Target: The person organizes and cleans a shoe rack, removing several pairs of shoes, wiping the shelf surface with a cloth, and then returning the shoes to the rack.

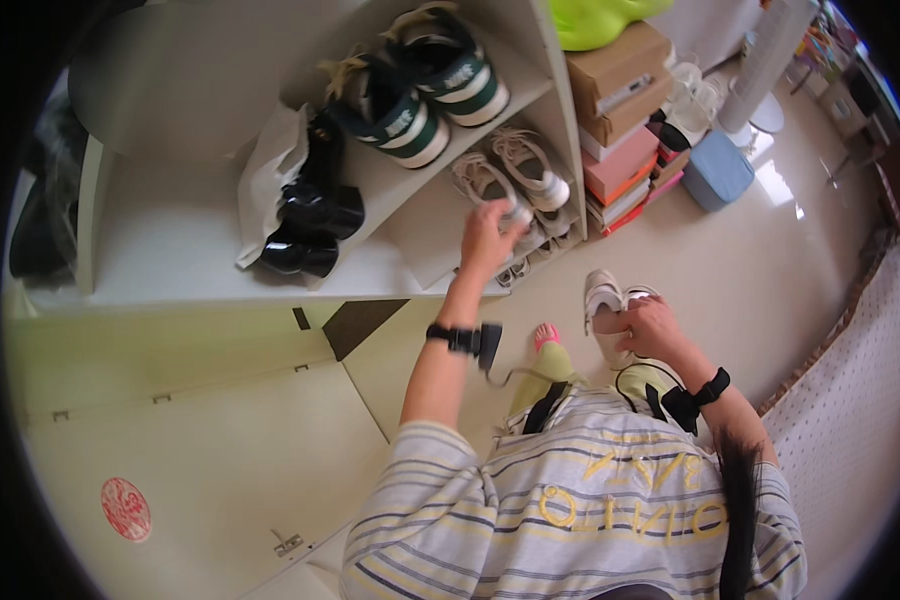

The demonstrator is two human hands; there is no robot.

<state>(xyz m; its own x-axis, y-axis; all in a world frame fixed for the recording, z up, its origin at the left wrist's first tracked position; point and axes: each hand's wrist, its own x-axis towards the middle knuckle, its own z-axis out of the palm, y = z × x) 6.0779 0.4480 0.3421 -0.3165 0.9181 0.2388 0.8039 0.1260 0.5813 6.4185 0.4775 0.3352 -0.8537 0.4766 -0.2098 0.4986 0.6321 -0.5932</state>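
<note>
My right hand (651, 328) grips a pair of light-coloured shoes (602, 296) by their openings, above the floor and in front of my legs. My left hand (489, 238) reaches to the shelf, its fingers at the heel of one of two pale lace-up sneakers (529, 169); whether it touches or grips the heel cannot be told. On the shelf above stand green-and-white Nike sneakers (450, 75). Black glossy heeled shoes (311, 217) lie to their left beside a white cloth or paper bag (270, 180). Smaller shoes sit below the pale sneakers.
The white shoe cabinet's edge (577, 127) stands beside stacked shoe boxes (615, 82). Beyond them are a blue fabric box (718, 171) and a white column (769, 64). A pale door (217, 480) is at the lower left, a dotted cover (855, 375) at the right.
</note>
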